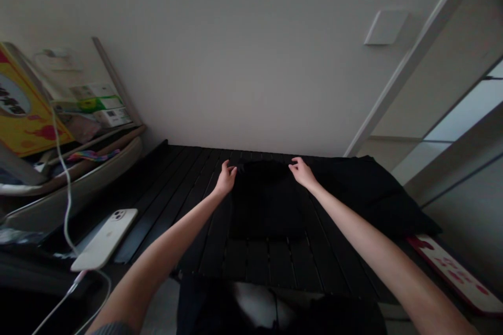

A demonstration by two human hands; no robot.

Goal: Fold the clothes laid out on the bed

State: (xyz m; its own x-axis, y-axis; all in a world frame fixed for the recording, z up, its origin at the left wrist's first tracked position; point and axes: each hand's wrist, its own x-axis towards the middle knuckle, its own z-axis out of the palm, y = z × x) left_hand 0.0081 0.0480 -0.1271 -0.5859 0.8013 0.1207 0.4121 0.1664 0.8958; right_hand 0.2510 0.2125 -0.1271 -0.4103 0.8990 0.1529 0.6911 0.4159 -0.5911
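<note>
Standing against a pale wall [251, 63], the black slatted surface [188, 178] fills the middle of this dim room, and a white plate [386, 26] is fixed to the wall at upper right. A rack [121, 159] crowded with small goods and a yellow pack [23, 104] takes the left side; below it lies a phone [106, 238], back upward, with a cable [58, 301] at its lower end.

Both arms reach forward. The left hand [226, 179] is half curled, thumb and finger a little apart, at the far left corner of a dark cloth [267, 199] lying flat mid-surface. The right hand [303, 172] is just as loosely parted by the far right corner. Whether either touches the fabric I cannot tell.

Black on black (a poor match for this light), the cloth's folds vanish. Another dark cloth [365, 193] lies to the right, partly behind the forearm. The yellow pack is cut off by the left edge.
</note>
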